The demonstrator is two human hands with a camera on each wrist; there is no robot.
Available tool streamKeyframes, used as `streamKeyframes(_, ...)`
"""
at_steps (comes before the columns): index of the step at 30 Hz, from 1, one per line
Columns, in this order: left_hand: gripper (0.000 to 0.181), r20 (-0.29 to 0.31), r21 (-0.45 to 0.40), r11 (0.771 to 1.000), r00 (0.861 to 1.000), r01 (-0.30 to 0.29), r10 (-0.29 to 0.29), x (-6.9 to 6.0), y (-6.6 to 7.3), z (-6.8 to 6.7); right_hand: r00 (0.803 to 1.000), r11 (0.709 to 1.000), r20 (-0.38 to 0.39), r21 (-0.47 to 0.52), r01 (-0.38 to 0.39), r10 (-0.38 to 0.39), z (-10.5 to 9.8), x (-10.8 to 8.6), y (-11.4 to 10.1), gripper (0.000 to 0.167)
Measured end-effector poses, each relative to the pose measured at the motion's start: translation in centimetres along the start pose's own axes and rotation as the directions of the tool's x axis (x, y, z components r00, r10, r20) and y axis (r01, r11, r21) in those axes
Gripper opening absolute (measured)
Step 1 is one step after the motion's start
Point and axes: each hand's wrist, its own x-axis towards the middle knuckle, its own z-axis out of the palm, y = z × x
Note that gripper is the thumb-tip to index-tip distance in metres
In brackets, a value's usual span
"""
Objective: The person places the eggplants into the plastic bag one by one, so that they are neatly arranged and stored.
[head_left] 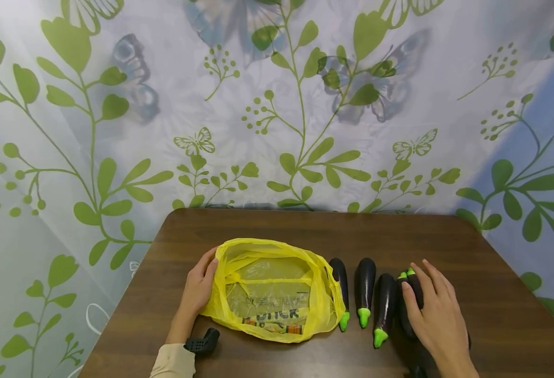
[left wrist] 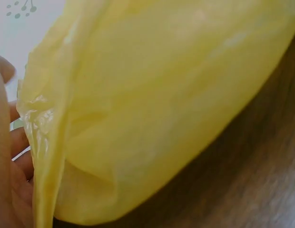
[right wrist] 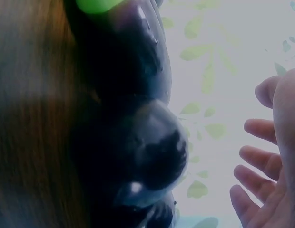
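Note:
A yellow plastic bag (head_left: 321,310) sits on the table with its mouth spread open upward; printed lettering shows inside. My left hand (head_left: 200,283) holds the bag's left rim, and in the left wrist view the fingers (left wrist: 21,142) go partly out of sight behind the plastic. Several dark eggplants with bright green stem ends lie right of the bag, among them one eggplant (head_left: 364,286) and another eggplant (head_left: 384,304). My right hand (head_left: 439,315) is over the rightmost eggplants (right wrist: 138,147), fingers spread and apart from them in the right wrist view.
The brown wooden table (head_left: 305,226) has rounded far corners. Behind it hangs a pale curtain (head_left: 277,131) with green leaves and butterflies. A black strap-like device (head_left: 202,342) is at my left wrist, by a beige sleeve (head_left: 175,361).

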Motion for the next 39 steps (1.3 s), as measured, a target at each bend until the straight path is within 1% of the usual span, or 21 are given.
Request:
streamKeyframes(7, 0.045, -0.003, -0.013, 1.000, 1.000, 0.008, -0.008, 0.0, -0.1, 0.0, 0.998, 0.998, -0.015, -0.013, -0.065, 0.065, -0.3, -0.1, 0.6, 0.046)
streamKeyframes(10, 0.045, -0.001, -0.019, 1.000, 1.000, 0.011, -0.011, 0.0, 0.0, -0.1, 0.995, 0.994, 0.000, -0.021, -0.104, 0.104, -0.3, -0.1, 0.9, 0.047)
streamKeyframes(15, 0.048, 0.015, -0.024, 1.000, 1.000, 0.020, -0.020, 0.1, 0.0, -0.2, 0.985, 0.984, 0.042, -0.060, -0.165, 0.168, -0.6, -0.1, 1.6, 0.050)
streamKeyframes(19, 0.049, 0.024, -0.027, 0.999, 1.000, 0.017, -0.016, 0.1, 0.1, -0.2, 0.971, 0.973, 0.091, -0.088, -0.214, 0.222, -0.7, -0.2, 2.2, 0.052)
streamKeyframes(22, 0.049, 0.025, -0.021, 1.000, 1.000, 0.015, -0.014, 0.1, 0.1, -0.2, 0.955, 0.963, 0.142, -0.105, -0.247, 0.261, -0.6, -0.2, 2.6, 0.055)
streamKeyframes(26, 0.049, 0.023, -0.008, 1.000, 1.000, 0.012, -0.012, 0.3, 0.0, -0.2, 0.936, 0.953, 0.195, -0.128, -0.273, 0.294, -0.3, -0.1, 3.2, 0.057)
streamKeyframes(32, 0.049, 0.021, -0.014, 1.000, 1.000, 0.008, -0.007, 0.5, -0.1, -0.1, 0.919, 0.945, 0.234, -0.155, -0.288, 0.319, 0.1, -0.2, 3.7, 0.059)
streamKeyframes(39, 0.051, 0.021, -0.020, 1.000, 1.000, 0.016, -0.015, 0.4, -0.2, -0.1, 0.893, 0.932, 0.276, -0.178, -0.316, 0.355, 0.0, -0.2, 3.8, 0.064)
